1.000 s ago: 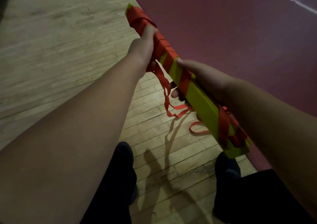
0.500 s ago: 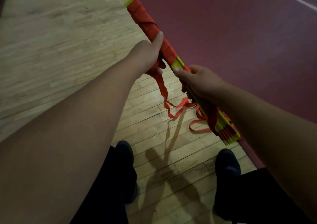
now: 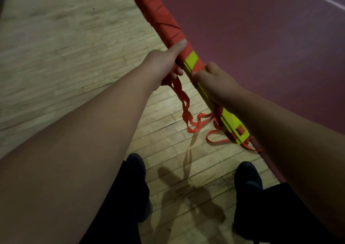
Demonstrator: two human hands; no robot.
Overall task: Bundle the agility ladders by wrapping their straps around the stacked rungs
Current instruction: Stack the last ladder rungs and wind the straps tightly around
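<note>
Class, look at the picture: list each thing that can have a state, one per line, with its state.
stacked rungs: held by both hands, far part wrapped, near part bare
wrapped strap: wound closely round the rungs' far part
loose strap: hanging in twisted loops, not yet wrapped
left hand: grips the rungs at the wrap's near edge
right hand: grips the bare yellow part

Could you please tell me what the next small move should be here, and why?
Probably pass the loose strap around the stacked rungs beside the left hand: wrapping ends there, bare yellow shows toward the near end, and the right hand steadies the stack.
</note>
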